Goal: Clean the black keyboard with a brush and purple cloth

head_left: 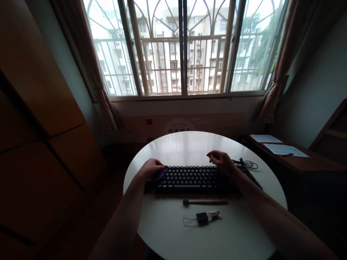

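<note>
Hand placement at the dark keyboard on the round table: my left hand grips a purple object against its left end — my right hand, loosely curled and holding nothing, hovers over its right part. Slim tool lies just in front.

A single head-worn camera looks forward and down over the round worktop, close above the keyboard, facing the barred window beyond.
</note>
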`<action>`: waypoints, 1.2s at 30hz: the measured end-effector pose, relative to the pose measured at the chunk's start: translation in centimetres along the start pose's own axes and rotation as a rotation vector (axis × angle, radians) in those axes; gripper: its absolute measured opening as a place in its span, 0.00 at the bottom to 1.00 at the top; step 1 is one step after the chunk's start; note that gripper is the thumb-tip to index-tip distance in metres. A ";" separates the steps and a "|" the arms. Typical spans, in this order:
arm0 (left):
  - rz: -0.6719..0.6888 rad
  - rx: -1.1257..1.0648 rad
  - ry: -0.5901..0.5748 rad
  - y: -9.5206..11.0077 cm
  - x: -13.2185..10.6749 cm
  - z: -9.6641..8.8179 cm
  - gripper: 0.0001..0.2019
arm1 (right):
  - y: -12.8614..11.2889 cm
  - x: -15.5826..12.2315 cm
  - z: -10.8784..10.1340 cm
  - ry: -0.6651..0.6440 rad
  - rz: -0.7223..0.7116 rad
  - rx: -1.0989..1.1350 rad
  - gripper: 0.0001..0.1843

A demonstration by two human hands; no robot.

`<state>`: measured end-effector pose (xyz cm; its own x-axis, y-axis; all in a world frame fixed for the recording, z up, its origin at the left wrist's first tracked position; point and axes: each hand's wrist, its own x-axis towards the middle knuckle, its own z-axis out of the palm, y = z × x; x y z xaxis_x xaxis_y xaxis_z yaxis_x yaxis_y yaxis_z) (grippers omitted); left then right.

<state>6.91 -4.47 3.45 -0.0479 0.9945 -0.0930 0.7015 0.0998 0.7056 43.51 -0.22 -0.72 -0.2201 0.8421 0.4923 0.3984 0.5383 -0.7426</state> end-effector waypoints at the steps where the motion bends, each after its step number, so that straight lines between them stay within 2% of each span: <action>1: 0.005 0.033 0.026 0.1 -0.1 0.1 0.18 | 0.0 0.0 0.0 -0.001 0.002 0.002 0.12; 8: 0.004 0.356 0.162 0.9 -0.6 0.5 0.15 | -0.2 -0.1 0.0 -0.004 0.015 0.011 0.12; 14: 0.023 0.462 0.212 1.1 -0.6 1.0 0.17 | -0.2 -0.1 0.1 -0.004 0.013 0.002 0.12; 17: 0.014 0.497 0.194 1.1 -0.4 1.4 0.18 | 0.0 -0.1 0.1 -0.008 0.016 0.010 0.12; 23: -0.021 0.543 0.078 0.9 0.2 1.7 0.24 | 0.0 -0.1 0.2 -0.006 0.021 0.009 0.12; 31: 0.043 0.566 0.087 0.7 0.3 2.0 0.20 | 0.1 0.0 0.2 -0.006 0.024 0.033 0.12; 36: 0.037 0.461 0.070 0.7 0.1 1.7 0.17 | -0.1 0.0 0.2 -0.018 0.018 0.027 0.12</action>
<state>8.60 -4.33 2.72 -0.0534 0.9985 -0.0151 0.9455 0.0554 0.3208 43.34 -0.28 -0.75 -0.2294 0.8523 0.4702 0.3785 0.5231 -0.7636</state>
